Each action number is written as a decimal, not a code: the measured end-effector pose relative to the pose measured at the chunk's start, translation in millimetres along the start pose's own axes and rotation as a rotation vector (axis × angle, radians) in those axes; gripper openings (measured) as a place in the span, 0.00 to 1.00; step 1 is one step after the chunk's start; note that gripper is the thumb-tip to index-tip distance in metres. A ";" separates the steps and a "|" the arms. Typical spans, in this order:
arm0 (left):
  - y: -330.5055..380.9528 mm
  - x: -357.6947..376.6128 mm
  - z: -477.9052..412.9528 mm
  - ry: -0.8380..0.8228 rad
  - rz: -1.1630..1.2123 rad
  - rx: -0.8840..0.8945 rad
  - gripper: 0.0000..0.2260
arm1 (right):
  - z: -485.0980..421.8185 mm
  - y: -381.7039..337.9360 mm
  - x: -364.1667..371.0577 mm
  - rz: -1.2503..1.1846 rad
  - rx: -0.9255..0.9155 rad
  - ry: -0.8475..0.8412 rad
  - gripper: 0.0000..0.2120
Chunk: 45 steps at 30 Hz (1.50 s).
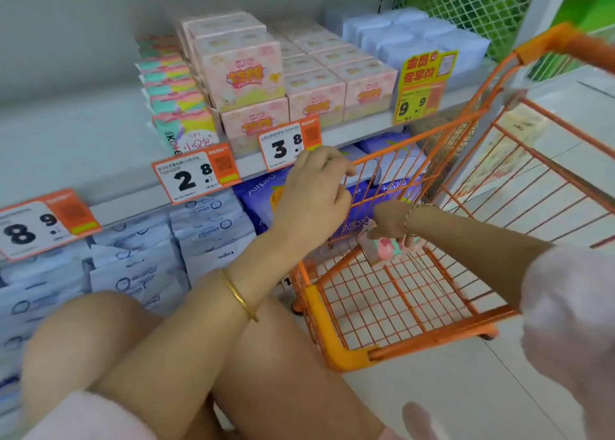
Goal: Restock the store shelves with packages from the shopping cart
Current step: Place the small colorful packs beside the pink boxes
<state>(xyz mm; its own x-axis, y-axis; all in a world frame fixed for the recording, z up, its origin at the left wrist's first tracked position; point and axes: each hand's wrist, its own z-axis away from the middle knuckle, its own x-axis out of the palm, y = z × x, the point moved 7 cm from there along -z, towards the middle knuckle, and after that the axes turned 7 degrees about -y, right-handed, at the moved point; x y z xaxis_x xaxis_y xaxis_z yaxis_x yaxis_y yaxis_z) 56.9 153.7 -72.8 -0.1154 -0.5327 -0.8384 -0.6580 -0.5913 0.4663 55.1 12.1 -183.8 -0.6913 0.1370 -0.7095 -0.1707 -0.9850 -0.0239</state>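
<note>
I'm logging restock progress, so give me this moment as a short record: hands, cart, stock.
left hand: grips the top rim of the orange cart
right hand: inside the cart, holds a small pink and green packet
upper stock: pink boxes, with colourful packets to their left
lower stock: purple packs, with white packs to their left
progress: packet not yet shelved

Bright, even light; soft, wide-angle blur

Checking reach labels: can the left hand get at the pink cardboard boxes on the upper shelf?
Likely yes, once it lets go: the left hand grips the orange wire cart's rim just below the shelf, and nothing blocks the pink cardboard boxes above.
</note>
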 end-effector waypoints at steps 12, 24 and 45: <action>-13.0 0.4 1.6 0.051 0.083 -0.086 0.11 | -34.9 -6.7 26.3 0.123 0.087 0.186 0.22; -5.1 -69.6 21.2 0.089 0.649 -0.083 0.17 | 153.8 -53.4 -112.4 -0.395 -0.290 0.561 0.14; -153.6 -197.0 35.2 0.514 0.872 -0.308 0.15 | 96.8 -215.6 -139.4 -0.784 -0.934 0.988 0.10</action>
<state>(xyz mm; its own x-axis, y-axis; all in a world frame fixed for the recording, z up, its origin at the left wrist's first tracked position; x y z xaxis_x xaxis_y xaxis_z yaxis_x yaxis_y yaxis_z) 154.6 370.8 10.8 -0.0807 -0.9967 0.0078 -0.2740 0.0297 0.9613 120.3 215.5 -11.6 0.1373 0.8742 -0.4657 0.4836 -0.4694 -0.7387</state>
